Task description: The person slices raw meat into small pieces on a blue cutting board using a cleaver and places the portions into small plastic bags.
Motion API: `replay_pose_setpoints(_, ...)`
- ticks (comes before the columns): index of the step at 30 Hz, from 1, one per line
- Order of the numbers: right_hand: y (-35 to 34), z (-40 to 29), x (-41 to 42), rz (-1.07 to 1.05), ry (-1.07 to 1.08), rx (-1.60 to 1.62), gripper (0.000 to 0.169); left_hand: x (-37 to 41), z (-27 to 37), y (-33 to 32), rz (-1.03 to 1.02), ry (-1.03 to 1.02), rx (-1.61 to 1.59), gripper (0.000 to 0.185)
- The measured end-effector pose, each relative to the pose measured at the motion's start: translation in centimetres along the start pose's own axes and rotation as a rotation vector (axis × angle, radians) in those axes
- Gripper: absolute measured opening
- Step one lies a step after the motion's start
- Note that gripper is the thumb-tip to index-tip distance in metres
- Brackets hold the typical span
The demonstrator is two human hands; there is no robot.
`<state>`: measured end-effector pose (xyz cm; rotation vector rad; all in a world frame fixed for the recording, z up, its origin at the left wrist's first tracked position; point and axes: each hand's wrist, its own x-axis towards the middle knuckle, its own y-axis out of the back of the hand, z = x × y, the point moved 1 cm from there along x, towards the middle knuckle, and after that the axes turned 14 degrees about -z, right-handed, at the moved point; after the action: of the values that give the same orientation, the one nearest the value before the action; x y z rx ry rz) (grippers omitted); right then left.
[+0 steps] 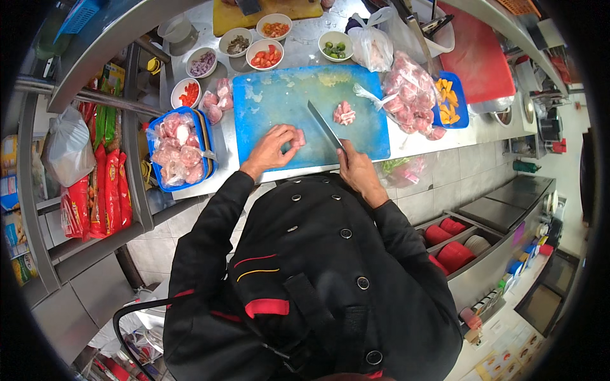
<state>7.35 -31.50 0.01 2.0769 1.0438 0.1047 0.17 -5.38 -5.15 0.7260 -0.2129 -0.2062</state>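
On a worn blue cutting board (276, 102), my left hand (276, 145) holds a small piece of raw pink meat (299, 138) between its fingertips. My right hand (357, 166) grips a kitchen knife (325, 125) by its handle, with the blade slanting up and left over the board. Beyond the blade lies a small pile of cut raw meat (344, 113), touched by neither hand. A large clear bag of meat portions (411, 90) rests against the board's right edge, its knotted end on the board. Several wrapped meat portions (217, 101) lie beside the board's left edge.
A blue container (182, 152) of bagged meat stands at left. Bowls of red onion (201, 63), chopped red pieces (186, 93), tomatoes (265, 54) and green citrus (336, 46) line the far side. At right are a blue tray of orange pieces (448, 102) and a red cutting board (479, 57).
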Motion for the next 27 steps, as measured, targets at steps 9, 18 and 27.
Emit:
replay_pose_setpoints(9,0.6,-2.5,-1.6,-0.117,0.028,-0.15,0.02,0.5,1.5,-2.8,0.241,0.045,0.154,0.023)
replay_pose_setpoints(18,1.1,-3.1,-0.9,-0.299,-0.059,-0.151,0.021,0.8,1.2,-2.8,0.227,0.08,0.112,0.021)
replay_pose_setpoints(27,-1.7,-3.7,3.7,-0.202,0.071,-0.12,0.027,0.6,1.1,-2.5,0.245,0.109,0.059,0.022)
